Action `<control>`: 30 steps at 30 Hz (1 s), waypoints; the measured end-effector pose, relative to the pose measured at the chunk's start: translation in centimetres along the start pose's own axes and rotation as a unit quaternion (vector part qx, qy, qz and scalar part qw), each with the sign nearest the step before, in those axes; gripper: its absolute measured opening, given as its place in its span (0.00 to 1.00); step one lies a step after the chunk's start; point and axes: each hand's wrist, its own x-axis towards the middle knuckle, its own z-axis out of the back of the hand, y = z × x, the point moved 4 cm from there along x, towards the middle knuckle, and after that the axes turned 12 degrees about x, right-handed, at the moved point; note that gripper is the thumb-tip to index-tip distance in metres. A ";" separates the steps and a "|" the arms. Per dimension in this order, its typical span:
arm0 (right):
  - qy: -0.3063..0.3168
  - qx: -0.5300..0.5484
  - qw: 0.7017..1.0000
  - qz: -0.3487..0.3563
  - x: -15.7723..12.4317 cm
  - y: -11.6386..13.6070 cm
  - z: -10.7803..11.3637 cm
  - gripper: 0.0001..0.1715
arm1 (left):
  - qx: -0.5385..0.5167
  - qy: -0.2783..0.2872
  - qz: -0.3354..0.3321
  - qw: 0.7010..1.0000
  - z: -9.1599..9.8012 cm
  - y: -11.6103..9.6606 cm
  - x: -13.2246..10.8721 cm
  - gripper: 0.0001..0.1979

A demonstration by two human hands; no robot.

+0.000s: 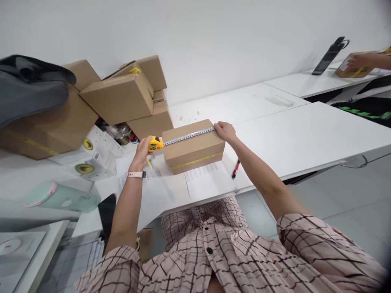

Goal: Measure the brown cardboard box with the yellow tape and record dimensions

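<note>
A brown cardboard box (195, 148) with a yellow tape strip along its front side lies on the white table. My left hand (143, 151) grips a yellow tape measure (156, 143) at the box's left edge. Its silver blade (189, 136) stretches across the top of the box. At the far right edge, my right hand (225, 131) pinches the blade's end against the box. Printed paper sheets (207, 181) lie under and in front of the box. A red and black pen (236, 169) rests to the right of the sheets.
Stacked cardboard boxes (119, 97) and white boxes with avocado pictures (91, 156) crowd the left. A mint-green tumbler (62, 197) stands nearby. At the far right are a dark bottle (329, 56) and another person's hand (362, 61) on a small box (351, 72).
</note>
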 end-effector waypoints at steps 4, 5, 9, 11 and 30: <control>0.020 -0.043 0.999 -0.010 0.5 0.4 -0.1 0.19 | 0.003 -0.003 0.006 1.000 -0.1 -0.1 0.0 0.23; 0.022 -0.053 0.998 -0.013 0.6 0.4 -0.2 0.19 | 0.004 -0.003 0.006 1.000 0.0 -0.1 0.0 0.23; 0.021 -0.055 0.998 -0.027 0.7 0.2 -0.3 0.17 | 0.007 -0.002 0.006 1.000 0.0 -0.1 0.0 0.25; 0.031 -0.005 0.999 -0.041 0.7 -0.2 -0.4 0.17 | 0.008 0.002 0.006 1.000 0.0 -0.1 0.0 0.26; 0.017 -0.123 0.991 -0.054 -0.2 1.7 -0.1 0.18 | 0.036 0.020 -0.005 0.999 1.7 -1.1 -0.1 0.25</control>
